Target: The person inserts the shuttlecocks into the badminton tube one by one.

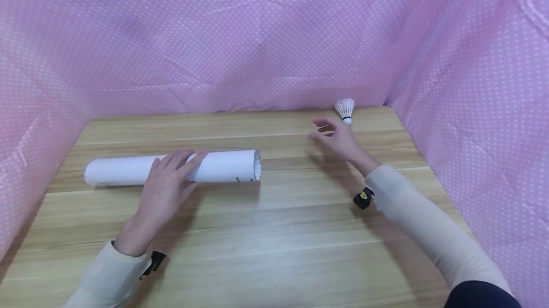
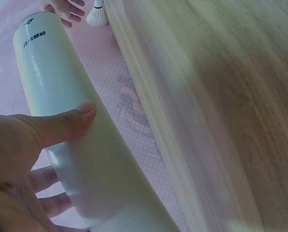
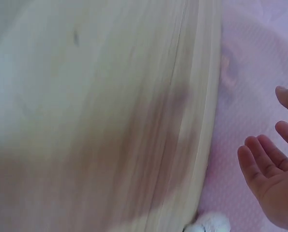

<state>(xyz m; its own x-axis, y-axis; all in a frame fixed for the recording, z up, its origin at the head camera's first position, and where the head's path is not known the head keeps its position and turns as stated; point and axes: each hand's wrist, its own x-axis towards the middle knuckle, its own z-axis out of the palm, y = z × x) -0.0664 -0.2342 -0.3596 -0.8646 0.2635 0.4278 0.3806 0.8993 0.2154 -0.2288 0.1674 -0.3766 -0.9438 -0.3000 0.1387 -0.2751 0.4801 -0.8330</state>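
A long white shuttlecock tube lies sideways over the left half of the table, its right end uncapped with pale feathers showing inside. My left hand grips it near the middle; in the left wrist view the thumb crosses the tube and the fingers curl round the other side. Toward the back right, my right hand is held over the table with fingers apart and nothing between them. Just behind it stands a white shuttlecock, cork toward me, also partly seen at the bottom of the right wrist view.
The wooden table ends at the back against a pink dotted cloth, which also hangs along both sides. Black wrist straps with small devices sit at the sleeve cuffs.
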